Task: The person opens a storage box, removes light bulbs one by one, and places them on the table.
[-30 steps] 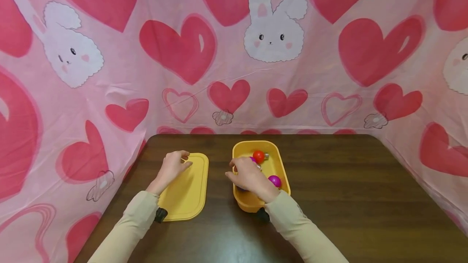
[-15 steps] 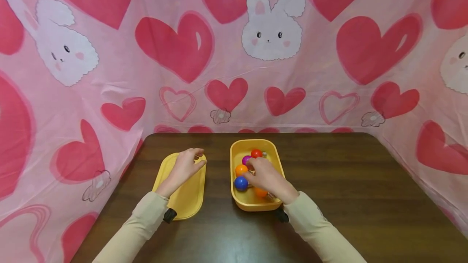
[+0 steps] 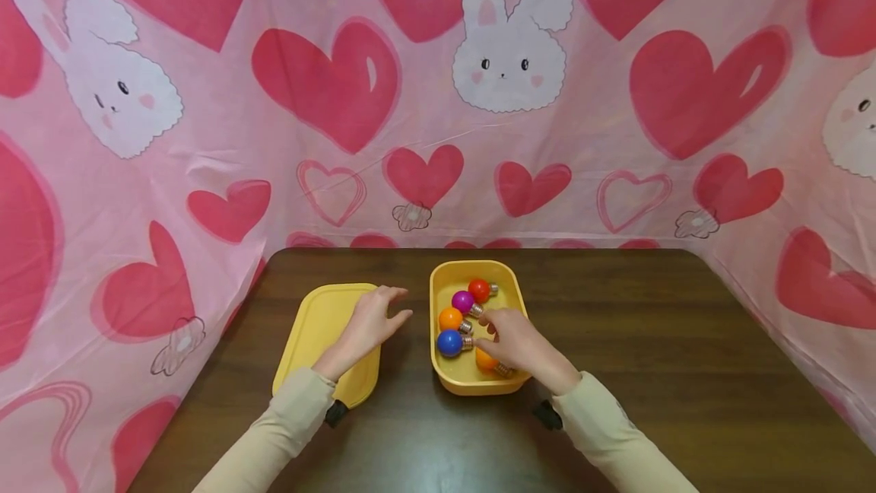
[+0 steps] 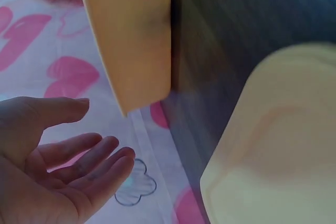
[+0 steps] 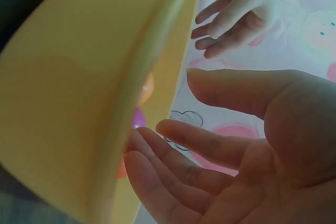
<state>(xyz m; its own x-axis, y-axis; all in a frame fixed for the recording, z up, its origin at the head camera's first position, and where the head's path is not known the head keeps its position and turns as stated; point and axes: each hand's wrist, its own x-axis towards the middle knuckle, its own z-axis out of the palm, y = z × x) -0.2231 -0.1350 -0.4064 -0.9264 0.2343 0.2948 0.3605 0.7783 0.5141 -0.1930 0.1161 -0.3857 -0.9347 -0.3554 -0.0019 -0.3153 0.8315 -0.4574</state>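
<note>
A yellow plastic box [image 3: 479,385] without its lid stands mid-table with several small coloured light bulbs inside. A red bulb [image 3: 479,290], a purple bulb [image 3: 462,301], an orange bulb [image 3: 450,319] and a blue bulb [image 3: 450,343] line its left side. Another orange bulb [image 3: 486,360] lies nearer the front, partly covered by my right hand [image 3: 522,342]. That hand hovers over the box's right side, fingers loosely bent around nothing. My left hand [image 3: 368,323] hangs above the right part of the flat yellow lid [image 3: 322,326], thumb and fingers apart, holding nothing.
The brown wooden table [image 3: 636,348] carries the box and lid, with a gap of bare wood between them. A pink cloth [image 3: 588,128] with hearts and rabbits hangs behind and along both sides of the table.
My left hand has moved right across the lid toward the box. My right hand has shifted right over the box, uncovering the blue and orange bulbs and covering a purple one at the right.
</note>
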